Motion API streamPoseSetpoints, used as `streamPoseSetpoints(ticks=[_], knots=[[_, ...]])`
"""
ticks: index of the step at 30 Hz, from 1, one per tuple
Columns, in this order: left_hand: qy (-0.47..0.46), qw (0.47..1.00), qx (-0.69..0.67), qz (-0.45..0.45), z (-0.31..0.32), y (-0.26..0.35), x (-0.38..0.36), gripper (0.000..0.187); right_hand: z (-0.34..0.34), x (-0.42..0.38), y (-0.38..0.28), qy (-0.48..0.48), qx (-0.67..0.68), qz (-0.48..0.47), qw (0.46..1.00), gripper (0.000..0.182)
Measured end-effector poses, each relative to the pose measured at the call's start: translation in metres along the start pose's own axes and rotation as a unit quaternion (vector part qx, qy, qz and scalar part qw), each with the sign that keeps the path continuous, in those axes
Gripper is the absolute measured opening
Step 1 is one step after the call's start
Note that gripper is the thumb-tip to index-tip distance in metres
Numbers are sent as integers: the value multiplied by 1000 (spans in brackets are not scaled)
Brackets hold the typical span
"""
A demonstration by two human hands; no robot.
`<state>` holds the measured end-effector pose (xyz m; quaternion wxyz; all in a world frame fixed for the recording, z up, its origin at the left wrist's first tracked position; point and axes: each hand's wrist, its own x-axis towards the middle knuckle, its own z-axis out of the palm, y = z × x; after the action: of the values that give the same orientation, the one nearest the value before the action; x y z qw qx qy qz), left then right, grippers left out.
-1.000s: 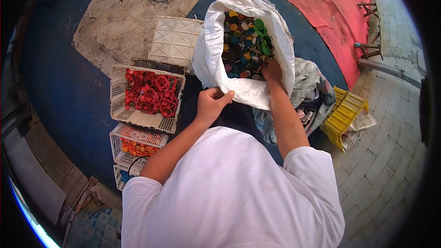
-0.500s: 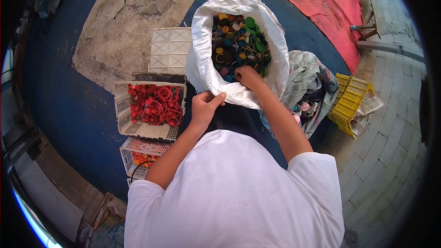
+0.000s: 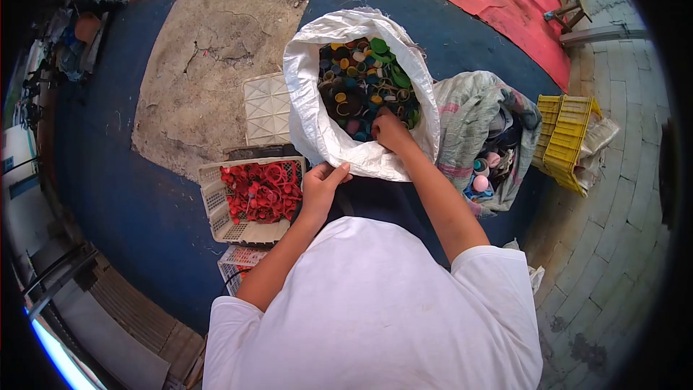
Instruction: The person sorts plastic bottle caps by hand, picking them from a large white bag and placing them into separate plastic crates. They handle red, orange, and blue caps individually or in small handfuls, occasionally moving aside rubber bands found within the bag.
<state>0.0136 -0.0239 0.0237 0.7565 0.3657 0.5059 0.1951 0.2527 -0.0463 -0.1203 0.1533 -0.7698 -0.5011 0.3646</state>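
A white woven sack (image 3: 305, 101) stands in front of me with its mouth wide and its rim folded outward. Inside lie many plastic bottle caps (image 3: 351, 72) in blue, yellow, green and black, with larger green lids (image 3: 399, 76) at the upper right. My left hand (image 3: 323, 186) pinches the near rim of the sack between thumb and fingers. Reaching over that rim, my right hand (image 3: 391, 132) is down among the caps with its fingers curled. Its fingertips are partly hidden, so what they hold cannot be made out.
To the left, a white crate (image 3: 249, 232) holds red plastic pieces (image 3: 261, 191), with another crate (image 3: 229, 267) below it. A grey-green sack (image 3: 462, 123) of mixed items stands at the right, beside a yellow crate (image 3: 567, 141). A pale lattice panel (image 3: 266, 108) lies behind.
The whole view has shifted a little, so the crates sit further right. My left hand still grips the rim, and my right hand stays in the sack, its fingers slightly repositioned among the caps.
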Motion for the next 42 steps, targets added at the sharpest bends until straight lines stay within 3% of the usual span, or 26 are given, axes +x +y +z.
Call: streamPoseSetpoints(ticks=[4,7,10,14,18,20,22,24,26,28,30,33,35,42], knots=[[36,997,25,56,-6,2,-5,17,-14,-4,-5,118,126,-8,985,14],[122,963,74,228,-6,9,-11,13,-36,-14,-24,146,280,48,947,15],[106,933,71,337,1,25,-7,15,-53,-25,-49,150,425,52,891,18],[-6,951,-61,303,35,58,5,25,-82,-47,-99,167,488,13,857,20],[-51,968,-201,141,56,69,34,34,-98,-59,-133,181,521,-39,833,19],[-101,942,-319,38,61,72,42,38,-99,-70,-147,175,452,-75,872,21],[-137,919,-369,-6,62,74,43,38,-112,-86,-172,176,326,-118,921,22],[-172,891,-417,-57,59,74,42,38,-121,-91,-179,239,195,-215,927,26],[-146,888,-435,-35,51,59,47,32,-124,-88,-170,283,177,-229,914,28],[-116,876,-466,-35,39,54,46,31,-124,-70,-134,311,279,-166,893,28],[-135,868,-477,-26,32,62,32,30,-118,-26,-79,267,299,23,916,30],[-145,868,-475,-29,29,65,22,32,-87,25,-6,90,41,134,986,34],[-154,863,-481,-28,29,67,17,32,-71,47,20,-62,-108,204,971,38],[-156,851,-501,-26,17,57,8,34,-39,30,40,47,-63,202,976,47]])
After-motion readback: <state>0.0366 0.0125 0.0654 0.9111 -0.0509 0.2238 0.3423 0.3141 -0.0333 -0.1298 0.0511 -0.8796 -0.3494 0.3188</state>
